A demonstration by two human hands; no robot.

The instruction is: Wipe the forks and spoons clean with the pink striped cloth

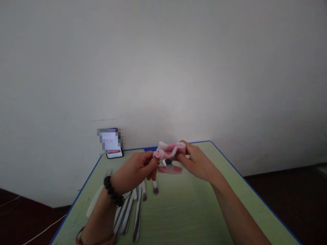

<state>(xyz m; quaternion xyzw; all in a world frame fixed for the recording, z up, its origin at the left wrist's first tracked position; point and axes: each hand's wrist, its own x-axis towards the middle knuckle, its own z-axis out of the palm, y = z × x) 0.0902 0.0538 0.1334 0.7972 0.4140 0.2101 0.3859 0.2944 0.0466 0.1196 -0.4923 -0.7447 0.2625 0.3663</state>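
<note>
A small pink-and-white cloth (171, 149), bunched and folded, is held up between both hands above the table. My left hand (143, 165) pinches its left end, fingers closed. On the other end, the fingers of my right hand (195, 160) are closed, with the thumb beneath. Just under the cloth are a flat pink thing (170, 169) and a small dark-and-white thing, too blurred to name. Several metal cutlery handles (127, 212) lie beside and partly behind my left forearm, which hides some of them.
The pale green table (184, 211) has a blue edge and stands against a grey wall (163, 68). A phone (112, 144) with a lit screen leans on the wall at the back left corner. A whitish object (94, 202) lies left of my left forearm.
</note>
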